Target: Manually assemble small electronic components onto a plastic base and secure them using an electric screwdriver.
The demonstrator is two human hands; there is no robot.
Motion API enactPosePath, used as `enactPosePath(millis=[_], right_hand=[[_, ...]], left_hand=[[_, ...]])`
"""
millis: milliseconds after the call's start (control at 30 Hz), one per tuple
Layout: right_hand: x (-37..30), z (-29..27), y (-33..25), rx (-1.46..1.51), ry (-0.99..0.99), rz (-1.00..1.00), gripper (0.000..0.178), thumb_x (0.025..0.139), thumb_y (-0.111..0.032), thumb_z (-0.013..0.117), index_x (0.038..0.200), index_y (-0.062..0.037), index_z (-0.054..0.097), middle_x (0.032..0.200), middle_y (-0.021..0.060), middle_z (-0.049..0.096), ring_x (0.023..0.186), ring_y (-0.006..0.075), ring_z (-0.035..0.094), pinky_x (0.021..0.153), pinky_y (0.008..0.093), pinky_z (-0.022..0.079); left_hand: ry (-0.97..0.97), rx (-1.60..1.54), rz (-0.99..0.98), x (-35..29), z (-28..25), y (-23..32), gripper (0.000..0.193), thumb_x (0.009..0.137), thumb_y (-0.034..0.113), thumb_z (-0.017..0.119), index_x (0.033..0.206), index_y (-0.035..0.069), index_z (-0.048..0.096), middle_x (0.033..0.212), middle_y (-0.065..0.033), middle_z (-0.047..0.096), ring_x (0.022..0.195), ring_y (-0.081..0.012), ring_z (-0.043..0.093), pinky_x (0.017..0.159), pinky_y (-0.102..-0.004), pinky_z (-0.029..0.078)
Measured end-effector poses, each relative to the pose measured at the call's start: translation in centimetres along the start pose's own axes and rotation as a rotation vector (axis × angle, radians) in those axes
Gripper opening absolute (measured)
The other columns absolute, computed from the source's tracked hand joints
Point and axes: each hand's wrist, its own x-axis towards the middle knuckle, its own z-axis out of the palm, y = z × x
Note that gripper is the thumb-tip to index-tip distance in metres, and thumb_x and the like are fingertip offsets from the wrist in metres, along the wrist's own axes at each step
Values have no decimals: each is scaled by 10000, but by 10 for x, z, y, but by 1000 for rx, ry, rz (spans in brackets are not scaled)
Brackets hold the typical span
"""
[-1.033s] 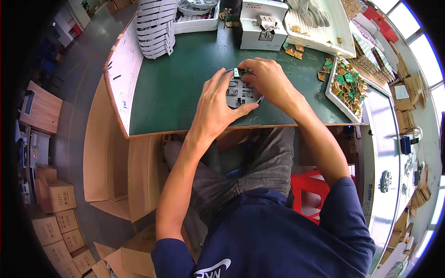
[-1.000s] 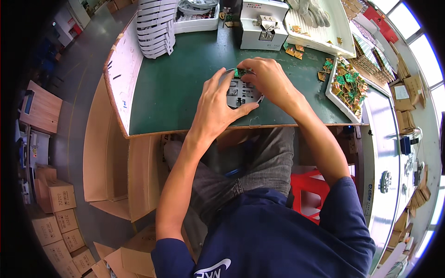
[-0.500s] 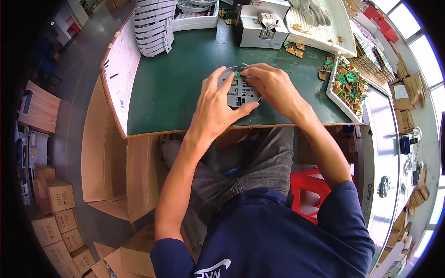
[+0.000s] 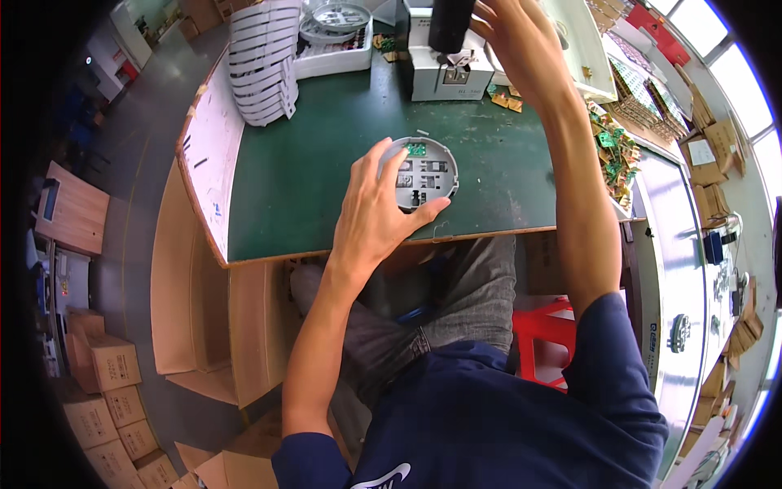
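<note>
Presumably light and fairly stiff, judging by thin walls and a moulded, plastic-like look. Just right of the left hand's (image 4: 368,200) palm, in the bend between thumb and fingers, find the round grey housing (image 4: 438,153), lying open side up on the green tabletop (image 4: 326,175). Note the left hand spread in a wide C, holding the housing by its rim, with fingers over the upper-left edge and thumb across the lower-right. For the right hand (image 4: 525,45), raised well beyond the left and off to its right, close to a black cylindrical tool (image 4: 450,28) and a grey box (image 4: 450,81), cannot tell whether gripping or merely near, with part of it cut off at the top. Likely to slide easily if pushed from one side only, so best to take hold at opposite points of the rim (as with the left hand here). Better not to press on the slotted floor, nor on the small green circuit board (image 4: 416,150) just beside the left index fingertip, probably rigid but brittle. Safest to touch by the edges alone.
</note>
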Motion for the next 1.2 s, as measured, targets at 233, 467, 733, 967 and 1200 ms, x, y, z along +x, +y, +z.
enactPosePath(millis=[233,467,733,967,1200], right_hand=[[54,20,-15,254,-52,147,521,921,-347,749,1212,51,582,1013,178,692,912,192,693,768,323,601],[69,-4,38,-188,188,71,251,946,-230,680,978,16,650,715,47,641,588,117,604,507,282,481],[66,2,43,-217,129,114,212,938,-182,666,996,21,662,663,4,592,537,84,547,501,262,439],[-5,39,-11,60,62,145,398,958,-167,650,1289,48,595,660,0,578,535,85,546,511,257,452],[-20,57,-5,114,-16,208,382,959,-139,648,1291,41,595,660,1,577,533,83,545,511,252,452]], left_hand=[[-17,-1,-30,1,-2,0,844,802,574,788,1353,-29,578,1484,-217,475,1342,-393,477,1119,-474,414],[-33,-1,-50,3,-3,2,845,802,559,795,1364,-29,570,1493,-205,472,1349,-388,472,1120,-474,412],[-33,-12,-50,3,-1,1,838,801,546,802,1368,-24,566,1497,-208,468,1348,-392,472,1116,-478,416],[-14,50,-4,3,1,-2,892,806,647,747,1345,-41,567,1475,-210,461,1318,-392,481,1090,-484,444],[-27,1,-36,3,0,1,871,800,605,778,1369,-14,553,1493,-219,466,1342,-416,470,1111,-491,422]])
